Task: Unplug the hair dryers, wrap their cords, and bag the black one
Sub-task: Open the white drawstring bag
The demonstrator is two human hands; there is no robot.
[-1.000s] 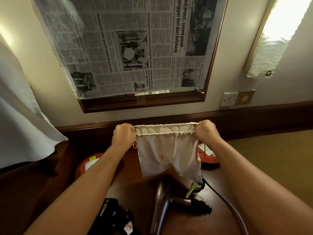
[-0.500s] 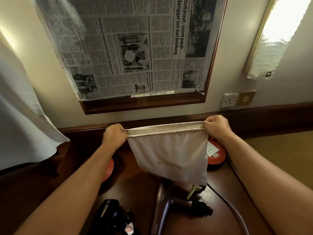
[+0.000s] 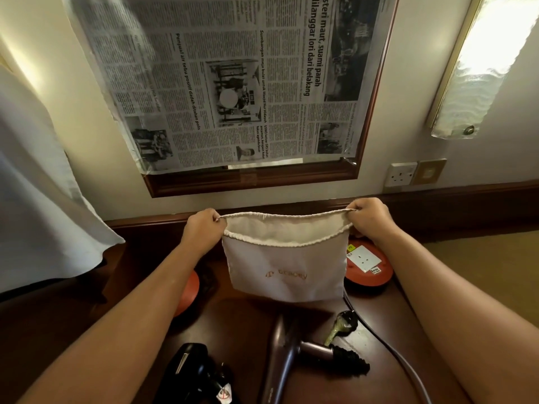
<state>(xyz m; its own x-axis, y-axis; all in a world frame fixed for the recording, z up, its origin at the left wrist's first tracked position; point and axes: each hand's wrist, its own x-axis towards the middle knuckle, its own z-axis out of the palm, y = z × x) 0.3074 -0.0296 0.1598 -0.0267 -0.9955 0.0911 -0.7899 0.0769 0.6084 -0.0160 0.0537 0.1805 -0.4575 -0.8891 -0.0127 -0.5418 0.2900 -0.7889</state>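
Both hands had a pinching grip on the bag rim, mouth stretched wide; black dryer lay below-left. You did well keeping it taut.

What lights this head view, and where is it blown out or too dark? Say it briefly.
Head view: the wall lamp at upper right is blown out, its glow washing the wall; the cloth bag held by both hands is evenly lit and its print readable; the black hair dryer nearly merges with the dark desk; wide-angle bending curves the mirror frame.
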